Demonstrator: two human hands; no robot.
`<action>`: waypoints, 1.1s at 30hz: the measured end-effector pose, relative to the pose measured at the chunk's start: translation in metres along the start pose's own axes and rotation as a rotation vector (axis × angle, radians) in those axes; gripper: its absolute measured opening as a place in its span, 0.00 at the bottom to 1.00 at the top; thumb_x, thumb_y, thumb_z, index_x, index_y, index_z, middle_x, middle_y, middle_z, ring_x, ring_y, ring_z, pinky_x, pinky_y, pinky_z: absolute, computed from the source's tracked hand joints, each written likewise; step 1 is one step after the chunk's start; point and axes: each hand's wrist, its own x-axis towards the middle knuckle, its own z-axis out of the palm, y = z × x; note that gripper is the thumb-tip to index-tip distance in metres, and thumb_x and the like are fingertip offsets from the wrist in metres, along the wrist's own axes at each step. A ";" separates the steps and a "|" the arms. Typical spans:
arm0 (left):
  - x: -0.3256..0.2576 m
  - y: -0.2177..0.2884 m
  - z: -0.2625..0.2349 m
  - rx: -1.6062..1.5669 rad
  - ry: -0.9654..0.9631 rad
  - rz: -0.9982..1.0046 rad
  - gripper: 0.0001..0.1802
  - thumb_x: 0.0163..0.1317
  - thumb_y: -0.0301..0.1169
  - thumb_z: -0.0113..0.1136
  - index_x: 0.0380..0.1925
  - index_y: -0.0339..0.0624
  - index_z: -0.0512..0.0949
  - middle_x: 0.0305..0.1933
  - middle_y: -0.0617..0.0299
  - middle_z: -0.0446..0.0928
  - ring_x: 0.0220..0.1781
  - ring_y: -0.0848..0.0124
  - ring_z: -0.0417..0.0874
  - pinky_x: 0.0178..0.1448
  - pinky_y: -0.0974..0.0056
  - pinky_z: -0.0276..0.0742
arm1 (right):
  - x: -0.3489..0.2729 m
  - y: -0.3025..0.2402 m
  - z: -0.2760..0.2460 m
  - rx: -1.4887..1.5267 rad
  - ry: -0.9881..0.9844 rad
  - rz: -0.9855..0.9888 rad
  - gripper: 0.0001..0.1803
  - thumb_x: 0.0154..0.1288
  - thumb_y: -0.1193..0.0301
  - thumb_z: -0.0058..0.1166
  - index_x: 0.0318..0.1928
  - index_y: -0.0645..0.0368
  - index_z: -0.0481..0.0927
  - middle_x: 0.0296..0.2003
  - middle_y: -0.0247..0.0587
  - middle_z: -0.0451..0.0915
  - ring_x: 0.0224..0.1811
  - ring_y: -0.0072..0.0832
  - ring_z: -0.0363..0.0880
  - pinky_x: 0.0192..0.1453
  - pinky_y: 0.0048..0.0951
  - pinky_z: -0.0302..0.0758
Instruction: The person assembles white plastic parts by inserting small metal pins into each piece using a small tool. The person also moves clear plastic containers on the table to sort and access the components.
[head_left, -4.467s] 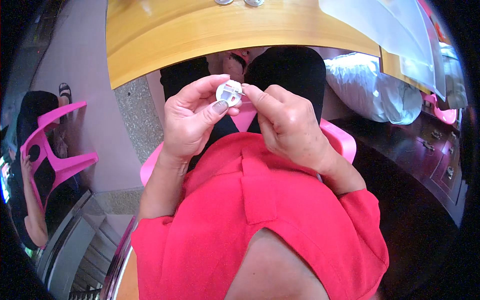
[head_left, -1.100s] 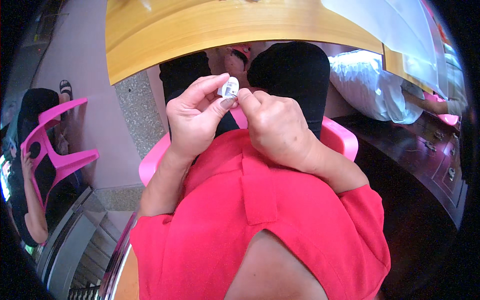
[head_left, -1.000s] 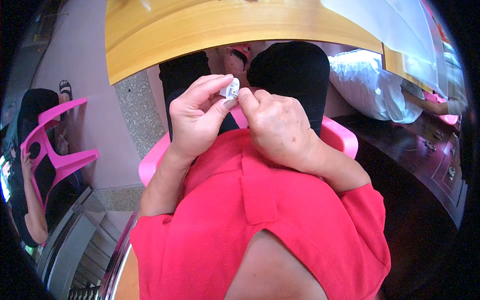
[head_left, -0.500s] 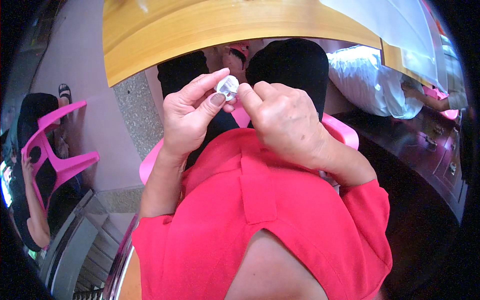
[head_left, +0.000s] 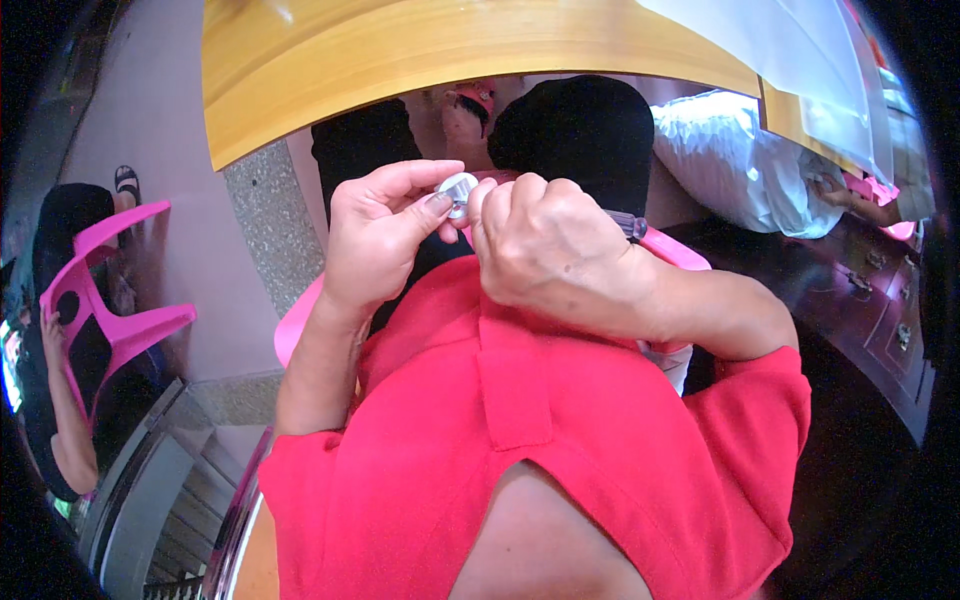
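Between the thumb and fingers of my left hand (head_left: 385, 225) is a small round white-and-silver piece (head_left: 459, 190), pinched by its edge; its exact kind is too small to tell. My right hand (head_left: 555, 240) is closed around a screwdriver, whose dark purplish handle end (head_left: 630, 224) sticks out past the heel of the hand. The fingertips of that hand meet the round piece at its right side. The screwdriver's shaft and tip are hidden by my fingers. Both hands are held above my lap, just below the table edge.
A wooden table (head_left: 450, 45) spans the top, with translucent plastic sheeting (head_left: 760, 35) at its right. A large white sack (head_left: 745, 160) lies beyond my right knee, near another person's hand (head_left: 830, 190). At left, someone sits by a pink plastic chair (head_left: 95, 290).
My right hand has rolled over and its elbow has swung outward, bringing the screwdriver's handle end into sight. The round piece has tilted and dropped slightly in my left fingers.
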 end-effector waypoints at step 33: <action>-0.018 0.023 -0.001 -0.156 -0.238 0.120 0.18 0.66 0.26 0.53 0.54 0.29 0.73 0.43 0.50 0.80 0.37 0.67 0.82 0.37 0.68 0.79 | -0.018 -0.020 -0.034 0.125 0.203 0.301 0.18 0.51 0.71 0.52 0.44 0.66 0.78 0.24 0.35 0.70 0.26 0.27 0.72 0.25 0.27 0.69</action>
